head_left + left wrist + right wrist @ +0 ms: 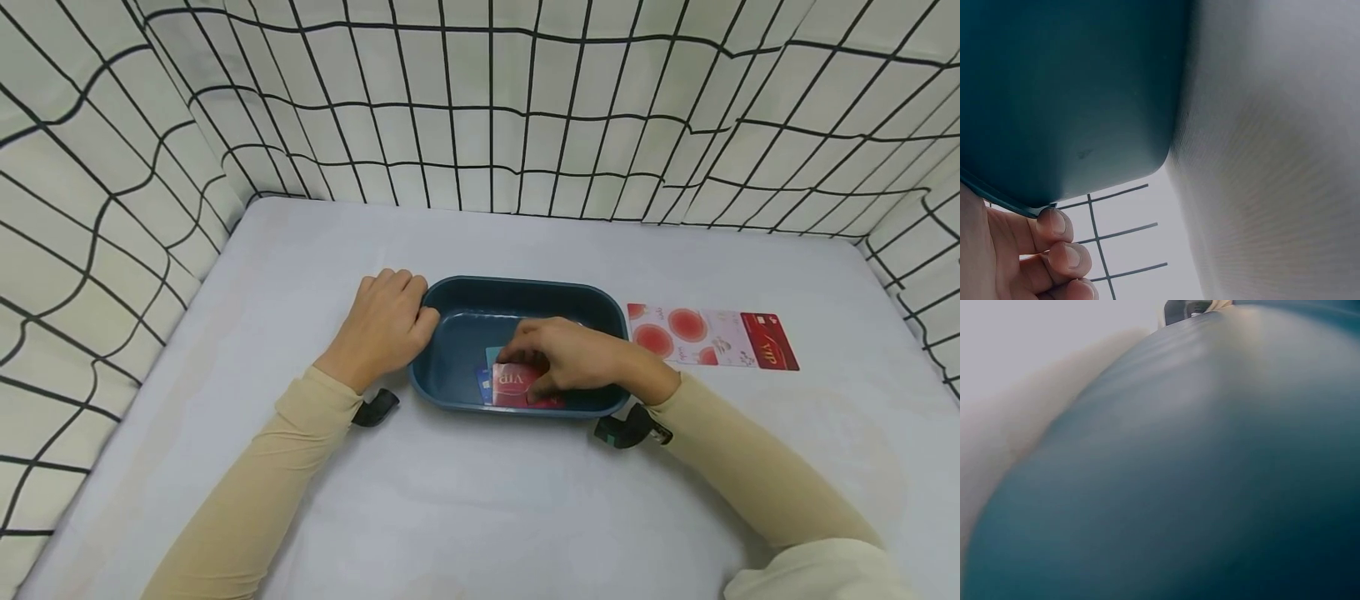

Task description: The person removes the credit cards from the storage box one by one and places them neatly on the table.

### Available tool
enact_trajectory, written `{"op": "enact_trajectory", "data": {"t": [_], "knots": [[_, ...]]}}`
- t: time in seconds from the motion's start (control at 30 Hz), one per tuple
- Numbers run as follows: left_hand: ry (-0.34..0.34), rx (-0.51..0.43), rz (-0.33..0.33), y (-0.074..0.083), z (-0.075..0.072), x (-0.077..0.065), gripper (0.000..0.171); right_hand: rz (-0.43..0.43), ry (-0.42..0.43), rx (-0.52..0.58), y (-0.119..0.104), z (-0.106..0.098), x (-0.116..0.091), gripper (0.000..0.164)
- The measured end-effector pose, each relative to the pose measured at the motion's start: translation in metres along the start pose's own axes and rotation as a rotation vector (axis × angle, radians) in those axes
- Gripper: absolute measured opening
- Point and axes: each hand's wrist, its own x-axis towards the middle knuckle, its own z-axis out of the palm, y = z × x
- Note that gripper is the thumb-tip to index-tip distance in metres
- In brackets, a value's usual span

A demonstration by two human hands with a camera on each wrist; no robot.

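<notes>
A dark teal plastic tub [457, 333] with rounded corners sits on the white table. At its left end, my left hand [386, 321] grips the rim. In the left wrist view the fingertips [1054, 224] curl below the tub's rim. My right hand [573, 354] reaches into the tub over the right side, thumb and curled fingers pinching a red VIP card [510, 387]. A blue card [484, 385] and a teal card [492, 356] show partly from beneath the red one. Only the tub's outer wall [1197, 456] fills the right wrist view, so the right fingers are hidden there.
Right of the tub, a pink sheet with red circles [686, 333] and another red VIP card [770, 342] lie end to end on the table [480, 500]. Black wire grid panels [491, 108] over white cloth stand at the back and both sides.
</notes>
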Motion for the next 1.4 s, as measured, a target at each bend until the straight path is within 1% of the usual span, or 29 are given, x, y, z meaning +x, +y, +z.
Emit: {"op": "enact_trajectory", "data": {"t": [0.27,0.47,0.7,0.9,1.13,1.4], "knots": [[0.003,0.001,-0.008,0.0016,-0.0002,-0.0013,0.022,-0.011,-0.006,-0.011,-0.0012,-0.0011,-0.0029,0.053],[0.012,-0.001,-0.002,0.0008,0.0012,-0.0008,0.021,-0.028,0.005,-0.028,-0.0008,-0.0019,-0.0037,0.048],[0.004,-0.005,-0.003,0.0002,0.0018,0.0,0.019,-0.037,0.011,-0.005,-0.0001,-0.0022,-0.0043,0.047],[-0.002,0.0,-0.008,0.0002,-0.0002,-0.0007,0.019,-0.058,0.024,-0.012,0.0003,-0.0024,-0.0029,0.043],[-0.008,-0.003,-0.009,0.0006,-0.0003,0.0,0.018,-0.06,0.033,-0.01,0.0012,-0.0024,-0.0033,0.039],[-0.003,-0.003,-0.008,0.0008,0.0016,0.0009,0.018,-0.093,0.051,0.022,0.004,-0.0017,-0.0034,0.034]]}}
